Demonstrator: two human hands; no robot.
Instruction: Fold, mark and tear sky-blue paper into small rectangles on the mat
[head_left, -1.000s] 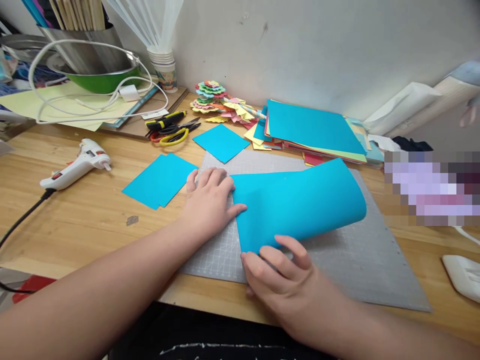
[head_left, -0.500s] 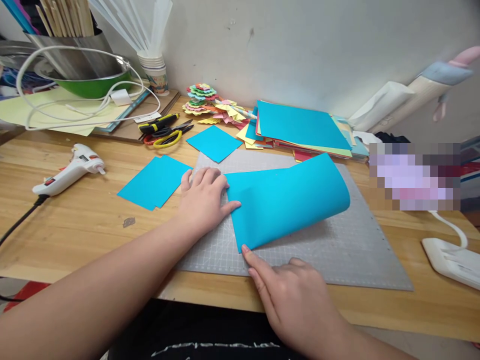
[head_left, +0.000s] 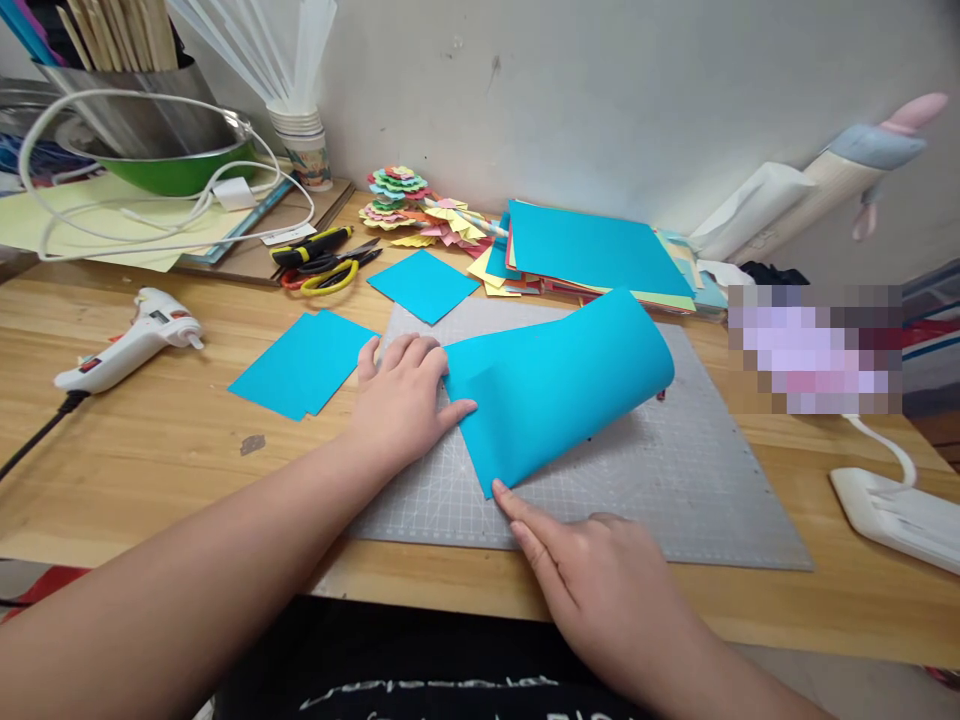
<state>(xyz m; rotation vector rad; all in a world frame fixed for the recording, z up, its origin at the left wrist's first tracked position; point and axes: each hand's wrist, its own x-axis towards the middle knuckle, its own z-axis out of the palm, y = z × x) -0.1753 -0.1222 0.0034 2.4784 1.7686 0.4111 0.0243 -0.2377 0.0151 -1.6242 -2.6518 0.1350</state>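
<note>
A sheet of blue paper (head_left: 559, 385) is bent over in a loose curl above a grey cutting mat (head_left: 705, 500). Its right side bulges upward off the mat. At the sheet's left edge lies my left hand (head_left: 401, 395), fingers spread and flat, thumb resting on the paper. My right hand (head_left: 592, 580) is at the near corner, its index fingertip on the paper and the thumb close below, the other fingers curled. Just left of my left hand is a blue paper piece (head_left: 300, 365) with notched corners. Another blue square (head_left: 424, 287) lies beyond the mat's far edge.
A white glue gun (head_left: 131, 340) lies at left, its cord trailing off. Scissors (head_left: 330, 275) and a yellow-black cutter (head_left: 311, 245) sit behind. Stacked coloured paper (head_left: 600, 250) and paper flowers (head_left: 397, 185) line the wall. A white device base (head_left: 892, 510) stands at right.
The near corner of the blue sheet has shifted slightly right and away from me, with my right fingertip on it. The curl leans a little further left. My left hand keeps its place on the sheet.
</note>
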